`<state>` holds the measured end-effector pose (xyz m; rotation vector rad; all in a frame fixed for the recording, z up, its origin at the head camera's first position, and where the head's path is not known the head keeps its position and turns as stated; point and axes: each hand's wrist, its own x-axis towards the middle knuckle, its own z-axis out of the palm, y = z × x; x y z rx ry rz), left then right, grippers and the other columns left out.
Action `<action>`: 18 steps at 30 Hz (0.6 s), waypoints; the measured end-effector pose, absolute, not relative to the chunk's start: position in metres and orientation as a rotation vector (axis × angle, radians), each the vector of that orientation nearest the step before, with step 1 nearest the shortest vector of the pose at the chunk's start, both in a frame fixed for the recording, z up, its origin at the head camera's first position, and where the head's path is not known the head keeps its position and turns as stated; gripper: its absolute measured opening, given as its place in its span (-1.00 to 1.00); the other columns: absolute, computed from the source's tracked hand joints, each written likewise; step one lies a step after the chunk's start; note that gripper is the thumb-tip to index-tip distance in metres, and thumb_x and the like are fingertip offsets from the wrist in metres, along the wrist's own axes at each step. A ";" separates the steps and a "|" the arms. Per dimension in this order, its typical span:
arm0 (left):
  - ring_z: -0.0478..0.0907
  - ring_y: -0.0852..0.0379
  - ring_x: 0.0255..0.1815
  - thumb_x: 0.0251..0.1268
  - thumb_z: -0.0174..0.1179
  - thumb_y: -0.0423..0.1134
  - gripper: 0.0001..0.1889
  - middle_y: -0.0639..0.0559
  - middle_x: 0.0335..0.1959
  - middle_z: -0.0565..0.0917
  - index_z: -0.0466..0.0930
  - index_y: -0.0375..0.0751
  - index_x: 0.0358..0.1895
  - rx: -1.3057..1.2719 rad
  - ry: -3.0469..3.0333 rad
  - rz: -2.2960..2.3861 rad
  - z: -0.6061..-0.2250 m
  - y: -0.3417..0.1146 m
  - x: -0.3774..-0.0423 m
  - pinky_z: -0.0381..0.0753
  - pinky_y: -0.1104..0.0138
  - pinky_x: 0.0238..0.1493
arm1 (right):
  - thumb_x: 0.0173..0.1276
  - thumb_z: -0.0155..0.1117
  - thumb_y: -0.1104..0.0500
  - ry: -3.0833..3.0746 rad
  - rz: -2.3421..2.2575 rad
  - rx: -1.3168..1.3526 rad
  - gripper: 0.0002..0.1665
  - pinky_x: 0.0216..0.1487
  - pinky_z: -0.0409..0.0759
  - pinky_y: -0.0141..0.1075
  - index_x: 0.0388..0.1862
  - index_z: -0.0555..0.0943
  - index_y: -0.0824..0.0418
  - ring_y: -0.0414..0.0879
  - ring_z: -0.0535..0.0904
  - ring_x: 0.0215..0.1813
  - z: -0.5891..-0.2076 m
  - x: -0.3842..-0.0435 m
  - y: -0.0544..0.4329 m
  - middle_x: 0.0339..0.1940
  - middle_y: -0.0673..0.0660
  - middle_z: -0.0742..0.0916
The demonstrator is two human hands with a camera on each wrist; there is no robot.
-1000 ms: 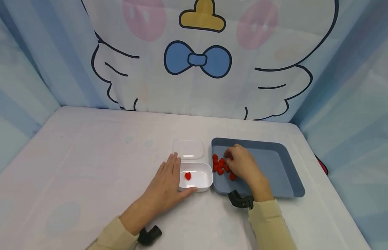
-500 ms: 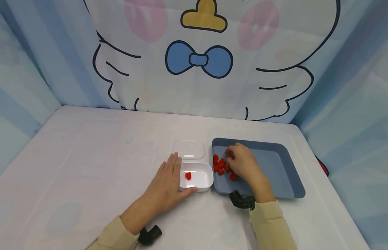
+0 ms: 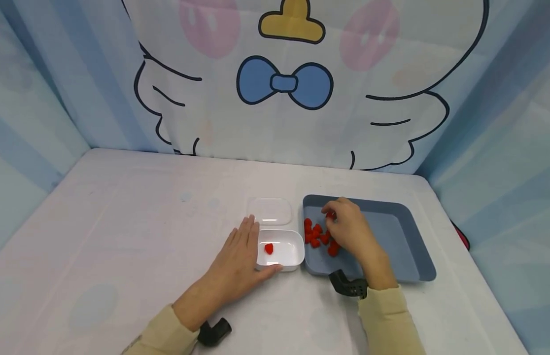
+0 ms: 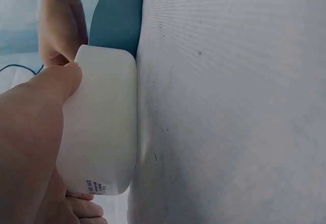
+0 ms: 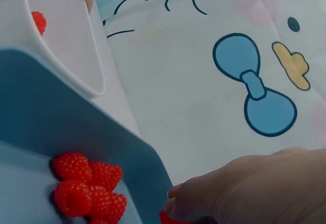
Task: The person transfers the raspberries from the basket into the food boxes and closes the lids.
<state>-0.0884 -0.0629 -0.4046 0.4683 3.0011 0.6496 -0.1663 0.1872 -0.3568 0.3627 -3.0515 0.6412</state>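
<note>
My left hand [image 3: 234, 259] rests flat with straight fingers along the left side of a small white container [image 3: 289, 250], its thumb against the near wall. One raspberry [image 3: 268, 248] sits inside. Over the blue-grey tray [image 3: 392, 246], my right hand [image 3: 349, 227] pinches a raspberry [image 3: 331, 215] between thumb and fingertips. In the right wrist view, only a red edge of that raspberry [image 5: 170, 218] shows below the fingertips. Several more raspberries [image 5: 89, 188] lie clustered at the tray's left end, some partly hidden by the right hand in the head view.
A clear plastic lid [image 3: 269, 211] lies just behind the container. The tray stands right beside the container's right wall. A white cloth covers the table [image 3: 137, 222], and a cartoon-printed curtain [image 3: 279, 128] hangs behind its far edge.
My right hand has drawn slightly up and back among the raspberries, and a red raspberry now shows between its fingertips. The left hand stays on the container. The head view has shifted slightly.
</note>
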 end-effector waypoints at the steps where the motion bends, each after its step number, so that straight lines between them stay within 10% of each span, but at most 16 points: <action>1: -0.03 -0.16 0.64 0.18 0.16 0.42 0.14 -0.27 0.60 0.05 -0.02 -0.40 0.54 0.468 3.003 0.650 -0.404 -0.063 -0.089 0.05 -0.05 0.58 | 0.32 0.22 0.36 -3.039 0.649 0.374 -0.75 -0.09 0.68 -0.07 -0.06 0.70 0.31 0.07 0.57 -0.16 -0.356 -0.166 0.187 -0.08 0.26 0.67; 18: -0.03 -0.16 0.63 0.18 0.17 0.41 0.14 -0.28 0.60 0.05 -0.03 -0.41 0.54 0.469 2.996 0.653 -0.403 -0.062 -0.088 0.04 -0.05 0.59 | 0.32 0.22 0.35 -3.013 0.683 0.411 -0.74 -0.09 0.67 -0.05 -0.04 0.69 0.27 0.09 0.60 -0.12 -0.338 -0.156 0.184 -0.11 0.21 0.66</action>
